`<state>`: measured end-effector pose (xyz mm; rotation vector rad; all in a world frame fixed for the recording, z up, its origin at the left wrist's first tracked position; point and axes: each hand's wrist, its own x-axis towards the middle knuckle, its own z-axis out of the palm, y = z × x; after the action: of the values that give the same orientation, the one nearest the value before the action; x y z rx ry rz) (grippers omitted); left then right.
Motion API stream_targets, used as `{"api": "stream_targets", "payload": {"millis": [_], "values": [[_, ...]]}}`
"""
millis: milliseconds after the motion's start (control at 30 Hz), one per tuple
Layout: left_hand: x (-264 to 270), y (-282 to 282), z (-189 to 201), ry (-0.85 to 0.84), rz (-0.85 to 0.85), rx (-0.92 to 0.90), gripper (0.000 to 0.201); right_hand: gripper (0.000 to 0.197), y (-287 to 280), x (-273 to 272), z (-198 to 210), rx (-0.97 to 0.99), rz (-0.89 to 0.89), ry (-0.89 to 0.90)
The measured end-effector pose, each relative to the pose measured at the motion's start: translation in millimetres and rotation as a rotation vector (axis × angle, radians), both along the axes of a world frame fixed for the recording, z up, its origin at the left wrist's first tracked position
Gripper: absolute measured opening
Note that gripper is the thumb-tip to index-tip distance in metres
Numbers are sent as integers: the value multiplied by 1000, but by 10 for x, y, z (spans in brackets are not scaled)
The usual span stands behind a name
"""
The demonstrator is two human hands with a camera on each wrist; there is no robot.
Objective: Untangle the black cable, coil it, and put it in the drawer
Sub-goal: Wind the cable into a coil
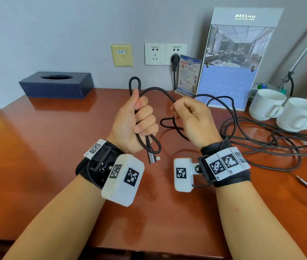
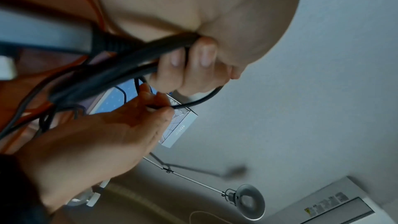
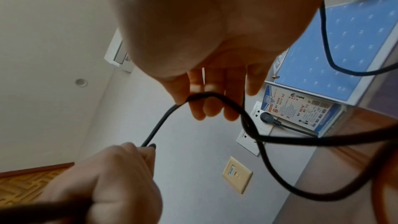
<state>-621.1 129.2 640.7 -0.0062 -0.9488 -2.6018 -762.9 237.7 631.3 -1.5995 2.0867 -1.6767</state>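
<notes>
The left hand [image 1: 134, 121] was held above the tabletop [image 1: 45, 147] with its fingers curled tightly around several folded strands of the black cable [image 1: 156, 89]. The folded bundle stood almost upright in this fist, so its long axis ran from the tabletop side up toward the wall. One narrow loop rose out of the top of the fist, and another loop hung below it together with the metal connector [image 1: 151, 156], which pointed down toward the tabletop. From the top of the left hand the cable arched over to the right hand [image 1: 193, 121], which was raised at about the same height, just beside the left hand. The right hand pinched the cable between the thumb and the curled fingers; the left wrist view showed this pinch clearly. Past the right hand the cable made loose loops in the air and then ran down onto the tabletop, away from the left hand, where it lay among other dark cords [image 1: 280, 145], and I cannot tell which strands belonged to it. Two white cups [image 1: 283, 109] stood beyond those cords. A dark blue tissue box [image 1: 57, 85] stood on the other side of the left hand, against the wall. The drawer was not seen in any view.
</notes>
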Motion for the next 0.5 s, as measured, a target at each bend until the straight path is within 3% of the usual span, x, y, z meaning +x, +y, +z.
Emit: {"api": "stream_targets", "payload": {"millis": [133,267,400,500], "values": [[49,-161,-5,108,54,71,52,42,29,-41,-13,124,-18,39],[148,-373,14,154,226,168,47,37,45,-125,-29,132,-22,-10],[57,-277,25,-108,450,8,43,28,-25,47,-13,53,65,23],[-52,-148,-27,-277,512,-173,42,26,-107,217,-10,53,117,113]]}}
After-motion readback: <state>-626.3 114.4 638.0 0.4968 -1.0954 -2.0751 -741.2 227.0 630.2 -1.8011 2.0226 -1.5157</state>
